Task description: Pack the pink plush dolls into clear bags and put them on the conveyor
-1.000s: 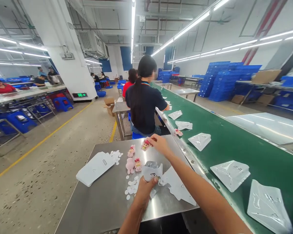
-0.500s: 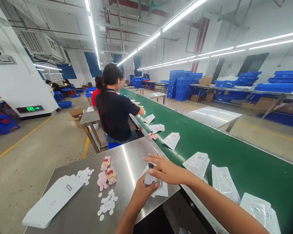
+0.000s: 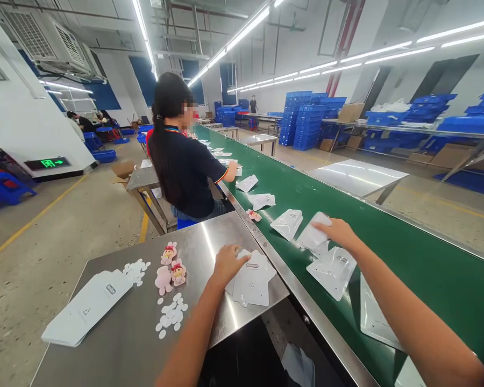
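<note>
My right hand (image 3: pixel 337 232) is over the green belt, its fingers closed on the edge of a white pouch (image 3: pixel 315 230). That pouch lies between two other white pouches on the belt. My left hand (image 3: pixel 227 264) rests at the left edge of a small fanned stack of flat white pouches (image 3: pixel 253 279) on the steel table. Its thumb is spread away from the fingers, and nothing is gripped. Left of it lie several pink rabbit-eared figures (image 3: pixel 178 272), loose white round discs (image 3: pixel 172 314) and a longer stack of white pouches (image 3: pixel 89 306).
A green conveyor belt (image 3: pixel 347 215) runs away from me, carrying several pouches and one pink figure (image 3: pixel 254 215). Its metal rail (image 3: pixel 262 240) borders my steel table (image 3: pixel 125 355). A co-worker (image 3: pixel 181 161) sits ahead on the left. Blue crates (image 3: pixel 306 121) stand beyond the belt.
My right hand has moved from the table out over the belt with a pouch. My left hand has let go and opened beside the stack. The view has shifted slightly.
</note>
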`<move>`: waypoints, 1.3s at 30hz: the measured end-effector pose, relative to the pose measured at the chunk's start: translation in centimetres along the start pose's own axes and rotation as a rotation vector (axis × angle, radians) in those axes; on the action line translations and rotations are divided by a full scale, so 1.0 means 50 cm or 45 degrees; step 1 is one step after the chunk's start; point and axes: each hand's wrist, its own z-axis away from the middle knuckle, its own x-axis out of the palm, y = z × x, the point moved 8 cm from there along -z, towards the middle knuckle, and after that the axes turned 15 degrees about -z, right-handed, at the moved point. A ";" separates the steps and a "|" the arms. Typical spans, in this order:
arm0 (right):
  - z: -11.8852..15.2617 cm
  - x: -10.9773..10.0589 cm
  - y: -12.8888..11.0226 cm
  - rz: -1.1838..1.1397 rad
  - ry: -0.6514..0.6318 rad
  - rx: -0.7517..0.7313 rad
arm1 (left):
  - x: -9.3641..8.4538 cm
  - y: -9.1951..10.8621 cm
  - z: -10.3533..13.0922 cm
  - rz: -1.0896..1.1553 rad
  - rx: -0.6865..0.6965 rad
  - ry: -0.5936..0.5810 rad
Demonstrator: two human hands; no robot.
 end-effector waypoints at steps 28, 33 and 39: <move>0.209 0.306 -0.338 -0.164 -0.513 -1.182 | -0.005 -0.017 0.038 0.839 0.067 -0.593; 0.093 0.309 -0.304 -0.104 -0.495 -0.711 | 0.005 -0.042 0.077 0.915 -0.212 -0.439; -0.054 0.322 -0.260 0.226 -0.461 -0.229 | -0.030 -0.069 0.082 0.903 -0.286 -0.156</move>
